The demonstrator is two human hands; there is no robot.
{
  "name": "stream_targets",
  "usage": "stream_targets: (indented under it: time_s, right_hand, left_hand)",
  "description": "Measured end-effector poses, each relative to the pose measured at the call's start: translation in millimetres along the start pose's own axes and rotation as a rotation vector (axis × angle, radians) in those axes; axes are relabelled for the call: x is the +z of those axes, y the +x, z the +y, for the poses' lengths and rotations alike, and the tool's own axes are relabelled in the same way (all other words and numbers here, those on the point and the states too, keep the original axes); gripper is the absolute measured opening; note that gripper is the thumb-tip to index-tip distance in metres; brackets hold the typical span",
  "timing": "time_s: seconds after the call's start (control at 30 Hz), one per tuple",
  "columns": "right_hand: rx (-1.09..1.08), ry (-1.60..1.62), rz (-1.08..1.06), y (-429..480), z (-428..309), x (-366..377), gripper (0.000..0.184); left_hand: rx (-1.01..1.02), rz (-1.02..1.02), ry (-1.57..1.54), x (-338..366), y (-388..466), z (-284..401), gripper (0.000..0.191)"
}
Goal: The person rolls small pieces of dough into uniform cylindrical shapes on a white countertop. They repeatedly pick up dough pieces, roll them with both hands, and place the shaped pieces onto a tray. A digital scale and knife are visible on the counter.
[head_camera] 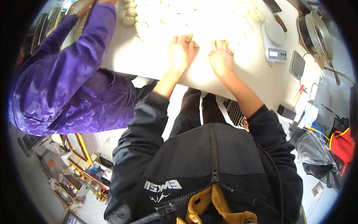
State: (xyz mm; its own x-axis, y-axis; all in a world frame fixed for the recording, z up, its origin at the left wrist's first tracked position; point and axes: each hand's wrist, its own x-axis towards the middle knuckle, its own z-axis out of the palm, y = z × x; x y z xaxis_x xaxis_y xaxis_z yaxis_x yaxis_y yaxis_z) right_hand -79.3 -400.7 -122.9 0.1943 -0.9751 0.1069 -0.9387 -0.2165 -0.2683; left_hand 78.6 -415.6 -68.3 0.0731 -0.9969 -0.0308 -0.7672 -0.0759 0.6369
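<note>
My left hand is at the near side of the white worktable, its fingertips closed around a small pale dough piece. To the right, my right hand curls its fingers down over another dough piece, only partly visible beneath them. Beyond both hands lie many rounded dough pieces, bleached by glare so that their outlines blur. The clearest are a row of dough balls at the upper left and a cluster at the upper right.
A person in a purple camouflage top works close on my left. Right of my hands are a cleaver, a digital kitchen scale and a smaller grey scale. Farther right lie red-handled scissors, a black box and a round metal pan.
</note>
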Motion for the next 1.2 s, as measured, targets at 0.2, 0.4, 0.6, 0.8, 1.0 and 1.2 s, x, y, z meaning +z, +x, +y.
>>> stream_targets:
  time_s: [0.2, 0.4, 0.6, 0.8, 1.0, 1.2]
  right_hand:
    - [0.211, 0.355, -0.24, 33, 37, -14, 0.03]
    - [0.585, 1.999, -0.319, -37, 88, -44, 0.027]
    - [0.882, 2.202, -0.454, -102, 73, -37, 0.044]
    - [0.647, 1.092, -0.167, -140, 116, -36, 0.05]
    - [0.134, 0.295, 0.002, -214, 159, -59, 0.033]
    - [-0.21, 0.056, -0.005, -199, 156, -46, 0.06]
  left_hand:
    - [-0.424, 0.094, -0.525, 28, 5, 12, 0.045]
    - [-0.89, 0.45, -1.567, 75, 2, 2, 0.035]
    - [-0.899, 0.197, -1.324, 88, 24, 26, 0.018]
    - [-0.33, 0.104, -0.683, 47, -17, 37, 0.024]
    - [0.604, 0.024, 0.152, 43, -114, -16, 0.022]
    - [0.718, -0.331, 0.324, 111, -134, 29, 0.056]
